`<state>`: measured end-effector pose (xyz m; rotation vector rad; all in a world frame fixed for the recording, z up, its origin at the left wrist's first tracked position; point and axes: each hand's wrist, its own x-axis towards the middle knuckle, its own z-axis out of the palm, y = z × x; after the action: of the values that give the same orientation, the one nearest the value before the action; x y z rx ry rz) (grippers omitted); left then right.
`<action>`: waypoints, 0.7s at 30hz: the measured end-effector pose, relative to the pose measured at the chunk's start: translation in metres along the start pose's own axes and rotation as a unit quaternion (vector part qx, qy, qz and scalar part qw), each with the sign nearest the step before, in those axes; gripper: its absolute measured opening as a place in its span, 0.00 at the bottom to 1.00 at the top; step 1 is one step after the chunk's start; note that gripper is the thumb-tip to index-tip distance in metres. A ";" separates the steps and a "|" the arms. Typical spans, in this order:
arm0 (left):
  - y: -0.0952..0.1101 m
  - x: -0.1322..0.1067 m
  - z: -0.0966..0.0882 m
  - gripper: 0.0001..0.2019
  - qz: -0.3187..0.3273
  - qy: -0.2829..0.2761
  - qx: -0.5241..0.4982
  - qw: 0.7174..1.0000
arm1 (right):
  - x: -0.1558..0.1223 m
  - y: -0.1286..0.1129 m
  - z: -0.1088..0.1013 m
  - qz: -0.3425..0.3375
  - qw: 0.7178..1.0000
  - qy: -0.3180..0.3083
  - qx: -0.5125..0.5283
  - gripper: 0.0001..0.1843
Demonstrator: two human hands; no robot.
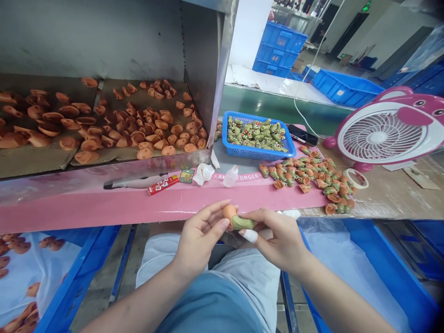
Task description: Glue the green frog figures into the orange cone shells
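Now, in the head view, pinching an orange shell [229,212] in the left hand [197,237], a touching green figurine [244,223] in the right hand [282,237], before the bench [395,200]; showing seemingly finished pairs [289,177] there, leaving loose shells [168,151] in the metal booth [203,55], figurines [255,133] in the basket [258,152].

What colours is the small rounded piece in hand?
The small rounded piece is orange and green; best seen in the head view.

Many orange pieces [169,151] are lying in a metal booth [104,37] beyond the left hand [198,238], suggesting a factory workshop. Stacked blue crates [279,45] are standing beyond the right hand [282,238].
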<state>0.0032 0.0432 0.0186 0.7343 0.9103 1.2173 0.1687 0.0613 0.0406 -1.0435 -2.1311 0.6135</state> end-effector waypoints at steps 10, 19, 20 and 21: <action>-0.001 -0.001 0.003 0.17 -0.047 0.003 -0.027 0.998 | 0.000 -0.008 0.002 0.123 0.990 -0.012 0.063 0.05; -0.002 -0.002 0.006 0.17 -0.059 0.002 -0.037 0.998 | -0.004 -0.012 0.001 0.138 0.989 -0.015 0.059 0.04; -0.002 -0.002 0.006 0.17 -0.059 0.002 -0.036 0.998 | -0.004 -0.012 0.001 0.137 0.989 -0.014 0.060 0.04; -0.001 -0.002 0.006 0.17 -0.058 0.002 -0.036 0.998 | -0.004 -0.012 0.001 0.136 0.989 -0.014 0.059 0.04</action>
<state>0.0089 0.0406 0.0206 0.6133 0.8949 1.1427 0.1634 0.0507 0.0460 -1.2761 -1.9637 0.8782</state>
